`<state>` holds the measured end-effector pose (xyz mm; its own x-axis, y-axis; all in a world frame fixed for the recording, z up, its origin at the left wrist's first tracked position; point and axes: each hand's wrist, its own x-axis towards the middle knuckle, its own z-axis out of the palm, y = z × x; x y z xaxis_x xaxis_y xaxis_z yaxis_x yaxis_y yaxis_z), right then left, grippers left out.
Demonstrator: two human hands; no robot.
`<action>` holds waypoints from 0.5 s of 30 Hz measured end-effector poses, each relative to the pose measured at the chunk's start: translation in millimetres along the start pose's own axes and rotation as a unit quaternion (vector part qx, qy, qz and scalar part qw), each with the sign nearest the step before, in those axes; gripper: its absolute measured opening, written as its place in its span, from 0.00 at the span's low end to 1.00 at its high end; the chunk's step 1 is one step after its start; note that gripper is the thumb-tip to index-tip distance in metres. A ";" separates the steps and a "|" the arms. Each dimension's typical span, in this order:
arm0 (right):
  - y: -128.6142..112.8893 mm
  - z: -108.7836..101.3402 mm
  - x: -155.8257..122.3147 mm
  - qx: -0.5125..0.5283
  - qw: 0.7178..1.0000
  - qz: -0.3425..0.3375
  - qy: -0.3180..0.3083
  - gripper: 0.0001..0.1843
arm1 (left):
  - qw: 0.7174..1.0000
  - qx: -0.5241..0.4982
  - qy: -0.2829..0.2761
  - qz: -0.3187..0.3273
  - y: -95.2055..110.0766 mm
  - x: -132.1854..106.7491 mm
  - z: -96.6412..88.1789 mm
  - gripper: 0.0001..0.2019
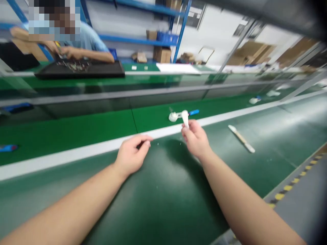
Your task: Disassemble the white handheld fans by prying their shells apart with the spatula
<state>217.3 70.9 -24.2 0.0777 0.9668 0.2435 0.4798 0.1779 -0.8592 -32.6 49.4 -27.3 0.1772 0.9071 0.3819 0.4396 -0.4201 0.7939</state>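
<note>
My right hand (196,139) pinches a white, paddle-shaped piece (185,117) between thumb and fingers. The piece stands nearly upright, its rounded wide end on top, above the white rail. My left hand (134,151) hovers by the same rail with fingers curled and thumb close to the index tip; no object shows in it. Behind the right hand, on the green belt, lies a white rounded part (173,117) with a pale link towards a blue-ended piece (194,112). To the right on the bench rests a slim stick-like item (241,139) with white ends and a beige middle.
A white rail (102,147) divides my green bench (153,204) from the belt (112,124). Other blue and white parts (254,100) lie along the belt, and a blue item (9,148) sits far left. Opposite, a co-worker (89,42) handles small pieces over a black tray (107,69).
</note>
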 end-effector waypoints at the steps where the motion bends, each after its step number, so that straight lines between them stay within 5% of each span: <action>1: 1.2 -0.3 -0.9 -0.016 1.000 -0.005 0.012 0.11 | 1.000 -0.001 0.004 0.003 0.7 -0.8 1.9 0.09; 5: 5.0 -4.1 0.4 -0.139 0.983 -0.104 0.052 0.13 | 1.000 -0.003 0.024 0.020 2.4 -0.2 9.0 0.09; 15: -14.7 -6.3 -5.7 -0.188 0.967 -0.165 0.047 0.13 | 0.979 0.112 -0.046 0.163 17.1 0.3 1.9 0.10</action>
<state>215.4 61.6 -10.2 -0.0624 0.8446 0.5317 0.7751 0.3766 -0.5073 -23.4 42.5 -14.5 0.4154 0.7284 0.5449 0.5271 -0.6809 0.5085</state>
